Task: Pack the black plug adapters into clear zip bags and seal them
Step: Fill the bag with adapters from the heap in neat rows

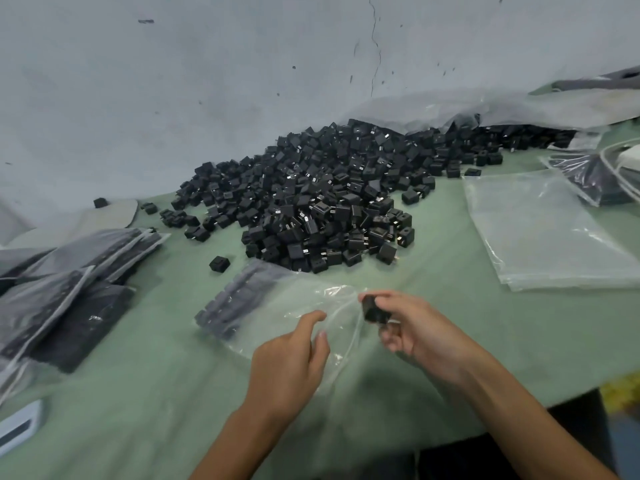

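Observation:
A big heap of black plug adapters (325,192) lies on the green table (138,393) against the wall. In front of it lies a clear zip bag (277,306), partly filled with adapters lined up at its far left end. My left hand (291,362) pinches the bag's open mouth between thumb and fingers. My right hand (408,327) grips a black adapter (372,310) right at the bag's opening.
Filled, dark bags (69,289) are stacked at the left. A pile of flat clear zip bags (550,230) lies at the right, with another filled bag (588,178) behind it. A loose adapter (219,263) sits apart. Crumpled plastic sheet (485,109) covers the heap's back.

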A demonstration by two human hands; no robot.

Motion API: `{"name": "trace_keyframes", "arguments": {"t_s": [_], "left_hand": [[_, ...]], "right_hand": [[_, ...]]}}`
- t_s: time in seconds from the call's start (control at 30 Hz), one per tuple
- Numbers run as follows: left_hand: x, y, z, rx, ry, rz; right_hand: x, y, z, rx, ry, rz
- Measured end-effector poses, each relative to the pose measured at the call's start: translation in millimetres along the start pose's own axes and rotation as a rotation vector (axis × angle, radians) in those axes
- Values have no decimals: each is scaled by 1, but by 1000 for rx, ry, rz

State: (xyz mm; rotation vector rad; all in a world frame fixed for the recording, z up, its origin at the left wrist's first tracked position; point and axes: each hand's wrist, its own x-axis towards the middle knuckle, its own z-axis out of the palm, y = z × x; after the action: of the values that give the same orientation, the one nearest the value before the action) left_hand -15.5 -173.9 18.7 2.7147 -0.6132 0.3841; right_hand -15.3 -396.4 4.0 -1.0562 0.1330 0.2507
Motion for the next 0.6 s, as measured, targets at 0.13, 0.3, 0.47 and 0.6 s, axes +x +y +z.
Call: {"name": "trace_keyframes", "arguments": {"t_s": [0.13, 0.3, 0.47, 0.6], "left_hand": [[-3, 5, -1, -31, 96, 0], [-5, 3, -9, -104, 166, -90], [0, 9, -14, -108, 168, -43], [3, 9, -17, -87, 138, 22]], "right_hand": [[0, 17, 30, -192, -162, 46], [25, 19, 65, -277, -235, -65], [51, 24, 91, -432, -352, 19], [48, 47, 133, 239, -68, -25]]}}
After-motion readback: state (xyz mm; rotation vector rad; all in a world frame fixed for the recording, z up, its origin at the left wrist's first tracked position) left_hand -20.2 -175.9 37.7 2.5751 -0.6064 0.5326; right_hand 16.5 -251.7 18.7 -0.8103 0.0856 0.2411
